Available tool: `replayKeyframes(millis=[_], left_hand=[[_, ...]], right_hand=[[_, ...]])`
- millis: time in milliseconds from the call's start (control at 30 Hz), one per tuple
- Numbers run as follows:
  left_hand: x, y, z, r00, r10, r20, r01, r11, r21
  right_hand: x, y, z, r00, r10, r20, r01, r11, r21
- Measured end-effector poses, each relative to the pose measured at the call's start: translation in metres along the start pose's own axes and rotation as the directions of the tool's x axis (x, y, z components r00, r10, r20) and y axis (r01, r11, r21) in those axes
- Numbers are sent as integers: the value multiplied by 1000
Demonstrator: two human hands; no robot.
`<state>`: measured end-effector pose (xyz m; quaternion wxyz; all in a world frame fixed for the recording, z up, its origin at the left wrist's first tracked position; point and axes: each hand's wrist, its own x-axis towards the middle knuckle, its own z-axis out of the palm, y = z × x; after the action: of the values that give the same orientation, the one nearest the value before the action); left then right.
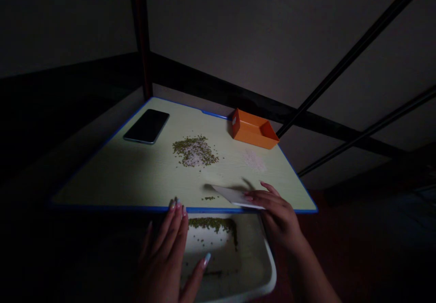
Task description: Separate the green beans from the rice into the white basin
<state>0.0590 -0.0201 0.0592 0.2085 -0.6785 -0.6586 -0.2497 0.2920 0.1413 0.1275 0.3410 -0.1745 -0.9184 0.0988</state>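
Observation:
My right hand (275,212) pinches a white card (235,196) flat on the near edge of the pale table (129,176). A few green beans (209,198) lie just left of the card. My left hand (170,253) rests with stretched fingers on the rim of a white tray (262,271) held below the table edge; its fingertips reach the blue edge. The tray holds a strip of green beans (213,224). A mixed pile of green beans and white grains (195,151) sits mid-table.
A dark phone (146,126) lies at the far left of the table. An orange box (254,128) stands at the far right corner, with a faint patch of white grains (254,160) in front of it. Dark frame rods cross above. The surroundings are very dark.

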Motion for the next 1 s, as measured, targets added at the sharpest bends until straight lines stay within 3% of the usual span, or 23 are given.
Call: replayKeyframes(millis=[100,200,500,700,867,1000], left_hand=[[1,0,-1,1000,0,4,0,1000,10],[1,0,-1,1000,7,-1,-7,1000,13],[-3,-1,1,1000,17,-1,-17,1000,10],[1,-1,1,1000,11,-10,-11,1000,0],[0,0,-1,1000,-5,-3,5,1000,-23],[-2,-1,-2,1000,-14,1,14,1000,-20]], right_hand=[[-1,4,-4,1000,16,-3,-16,1000,-19],[-1,2,-5,996,17,84,-15,999,-29],[9,-17,7,988,-46,149,35,997,72],[9,-19,-4,979,-27,200,5,994,108],[3,-15,-13,992,37,118,-48,995,91],[2,-7,-11,980,199,-18,-197,977,83]])
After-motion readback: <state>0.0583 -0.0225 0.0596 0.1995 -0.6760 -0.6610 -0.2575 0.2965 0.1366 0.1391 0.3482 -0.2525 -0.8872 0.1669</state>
